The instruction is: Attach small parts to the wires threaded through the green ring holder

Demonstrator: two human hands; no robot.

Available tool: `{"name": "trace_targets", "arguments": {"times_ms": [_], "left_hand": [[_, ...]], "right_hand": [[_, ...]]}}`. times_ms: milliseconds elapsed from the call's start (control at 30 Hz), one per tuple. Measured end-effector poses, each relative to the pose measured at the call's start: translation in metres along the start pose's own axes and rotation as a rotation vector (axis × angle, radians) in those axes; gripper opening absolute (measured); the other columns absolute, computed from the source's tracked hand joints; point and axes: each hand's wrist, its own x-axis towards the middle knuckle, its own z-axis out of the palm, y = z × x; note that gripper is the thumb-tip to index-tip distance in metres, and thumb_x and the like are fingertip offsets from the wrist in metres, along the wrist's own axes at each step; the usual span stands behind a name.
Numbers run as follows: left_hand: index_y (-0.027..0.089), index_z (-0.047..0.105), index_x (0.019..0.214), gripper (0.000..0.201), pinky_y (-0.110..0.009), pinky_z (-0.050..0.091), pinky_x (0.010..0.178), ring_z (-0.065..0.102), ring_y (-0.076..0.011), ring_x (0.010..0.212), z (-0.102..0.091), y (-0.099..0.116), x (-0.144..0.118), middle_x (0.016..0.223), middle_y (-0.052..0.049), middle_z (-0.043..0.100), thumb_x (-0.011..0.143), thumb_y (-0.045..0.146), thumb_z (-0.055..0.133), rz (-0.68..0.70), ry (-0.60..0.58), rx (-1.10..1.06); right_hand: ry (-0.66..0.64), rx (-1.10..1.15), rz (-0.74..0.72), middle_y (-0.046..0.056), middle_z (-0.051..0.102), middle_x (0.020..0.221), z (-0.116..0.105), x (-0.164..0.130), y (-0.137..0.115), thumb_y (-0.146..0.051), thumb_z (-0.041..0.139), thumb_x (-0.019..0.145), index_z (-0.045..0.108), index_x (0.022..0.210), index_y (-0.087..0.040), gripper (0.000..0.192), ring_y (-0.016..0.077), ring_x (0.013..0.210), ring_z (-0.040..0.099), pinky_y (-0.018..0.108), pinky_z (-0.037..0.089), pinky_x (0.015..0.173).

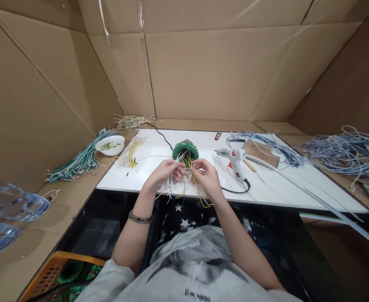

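Note:
On the white tabletop in front of me lies a green woven ring-shaped piece [185, 147], with its dark hollow facing me. Loose white and yellow strands [187, 161] come out of it toward my body. My left hand [172, 171] pinches white strands at the left of the bundle, and their ends hang below the fingers. Yellow strands are pinched in my right hand [206, 174], close beside the left one. The fingertips nearly meet just below the green piece. Exactly how many strands each hand grips is too small to tell.
A white glue gun [237, 163] with a black cord lies right. Near it are an awl [253, 168], a cardboard piece [261, 153] and blue-white strands [351, 153]. Left are a white bowl [110, 145], yellow strands [130, 152] and green strands [80, 158]. An orange basket [50, 268] stands lower left.

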Motion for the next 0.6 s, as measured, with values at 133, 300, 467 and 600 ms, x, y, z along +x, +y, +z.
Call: {"name": "trace_targets", "arguments": {"times_ms": [133,300,467,600], "left_hand": [[0.009,0.068,0.083,0.022,-0.019,0.045,0.047,0.058,-0.0077,0.048,-0.0009,-0.0020,0.0008,0.066,-0.003,0.068,0.097,0.010,0.050,0.014,-0.010,0.001],[0.010,0.069,0.084,0.011,-0.017,0.039,0.045,0.050,-0.0059,0.044,0.0006,-0.0050,0.0003,0.054,0.003,0.059,0.089,0.006,0.060,0.056,-0.006,0.022],[0.009,0.070,0.085,0.006,-0.017,0.040,0.046,0.050,-0.0058,0.044,0.0022,-0.0072,0.0000,0.052,0.003,0.059,0.086,0.005,0.065,0.072,-0.005,0.051],[0.010,0.068,0.080,0.007,-0.016,0.039,0.043,0.049,-0.0062,0.042,0.0066,-0.0102,0.0010,0.049,0.004,0.056,0.085,0.006,0.067,0.090,0.032,0.077]], "right_hand": [[-0.022,0.053,0.030,-0.006,0.067,0.067,-0.0005,0.0006,-0.0003,-0.036,0.073,0.066,0.064,0.092,-0.022,0.030,0.0148,0.050,0.065,0.026,0.046,0.053],[-0.039,0.076,0.046,-0.004,0.072,0.066,0.0000,0.0005,-0.0007,-0.031,0.069,0.065,0.062,0.092,-0.022,0.029,0.0156,0.051,0.067,0.026,0.048,0.054],[-0.021,0.021,0.043,-0.004,0.072,0.070,-0.0002,0.0005,-0.0009,-0.033,0.072,0.065,0.062,0.093,-0.022,0.032,0.0162,0.055,0.069,0.026,0.050,0.055],[-0.024,-0.047,0.028,-0.005,0.068,0.072,-0.0001,0.0022,0.0015,-0.040,0.076,0.068,0.062,0.096,-0.023,0.037,0.0149,0.055,0.066,0.026,0.049,0.052]]}}
